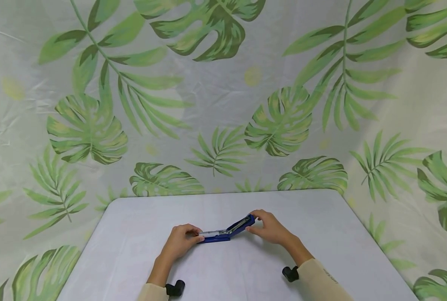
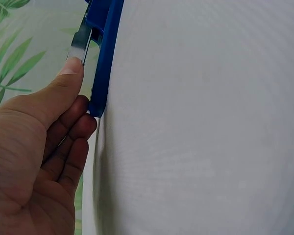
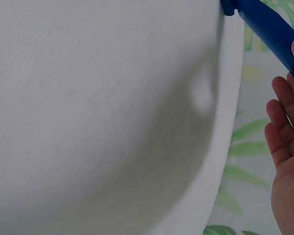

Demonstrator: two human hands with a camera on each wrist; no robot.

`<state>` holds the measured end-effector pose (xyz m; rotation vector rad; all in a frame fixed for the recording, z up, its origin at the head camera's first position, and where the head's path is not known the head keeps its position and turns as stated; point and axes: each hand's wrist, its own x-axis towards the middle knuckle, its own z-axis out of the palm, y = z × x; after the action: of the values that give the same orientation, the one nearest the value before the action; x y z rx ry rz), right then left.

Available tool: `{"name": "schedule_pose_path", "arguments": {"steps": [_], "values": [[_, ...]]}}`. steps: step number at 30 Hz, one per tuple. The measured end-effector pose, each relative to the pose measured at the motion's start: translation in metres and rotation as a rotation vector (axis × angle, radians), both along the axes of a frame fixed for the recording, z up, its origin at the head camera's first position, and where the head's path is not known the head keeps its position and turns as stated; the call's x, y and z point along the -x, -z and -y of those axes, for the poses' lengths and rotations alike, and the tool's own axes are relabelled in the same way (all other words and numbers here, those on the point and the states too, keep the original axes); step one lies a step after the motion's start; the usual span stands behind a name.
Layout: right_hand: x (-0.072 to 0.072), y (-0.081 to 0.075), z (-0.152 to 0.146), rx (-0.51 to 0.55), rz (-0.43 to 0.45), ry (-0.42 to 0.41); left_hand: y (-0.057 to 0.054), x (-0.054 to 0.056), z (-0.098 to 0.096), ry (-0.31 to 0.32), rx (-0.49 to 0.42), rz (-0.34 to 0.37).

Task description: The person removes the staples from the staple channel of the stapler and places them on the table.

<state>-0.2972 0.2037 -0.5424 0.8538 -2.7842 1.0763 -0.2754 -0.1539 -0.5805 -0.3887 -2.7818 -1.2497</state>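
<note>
A blue stapler (image 1: 215,239) is spread wide over the white table, its long base low and its top cover (image 1: 240,225) swung up and out to the right. My left hand (image 1: 181,241) holds the left end of the stapler. In the left wrist view the thumb (image 2: 72,68) lies on the metal staple channel (image 2: 79,44), and curled fingers meet the end of the blue base (image 2: 105,68). With its thumb and fingers, my right hand (image 1: 270,228) pinches the raised tip of the cover. The right wrist view shows the cover's smooth blue outside (image 3: 269,29).
The white table (image 1: 223,276) has rounded far corners. A leaf-printed curtain (image 1: 216,104) hangs behind it and along both sides. Each wrist carries a small black camera, the left one (image 1: 176,288) and the right one (image 1: 290,274) both close above the tabletop.
</note>
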Motion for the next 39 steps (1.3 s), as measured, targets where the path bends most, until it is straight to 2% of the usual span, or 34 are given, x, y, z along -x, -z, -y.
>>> {"name": "schedule_pose_path", "arguments": {"steps": [7, 15, 24, 39], "values": [[0.0, 0.008, -0.008, -0.057, -0.028, 0.003, 0.0, 0.001, 0.0, 0.012, -0.003, -0.002], [0.003, 0.013, -0.011, -0.071, -0.011, 0.042, -0.001, 0.003, 0.0, 0.023, 0.022, -0.044], [0.001, 0.021, -0.011, -0.083, 0.011, 0.067, 0.002, 0.004, -0.001, 0.003, 0.012, -0.043], [-0.001, 0.02, -0.01, -0.089, 0.024, 0.069, -0.001, 0.003, -0.001, -0.005, -0.002, -0.032]]}}
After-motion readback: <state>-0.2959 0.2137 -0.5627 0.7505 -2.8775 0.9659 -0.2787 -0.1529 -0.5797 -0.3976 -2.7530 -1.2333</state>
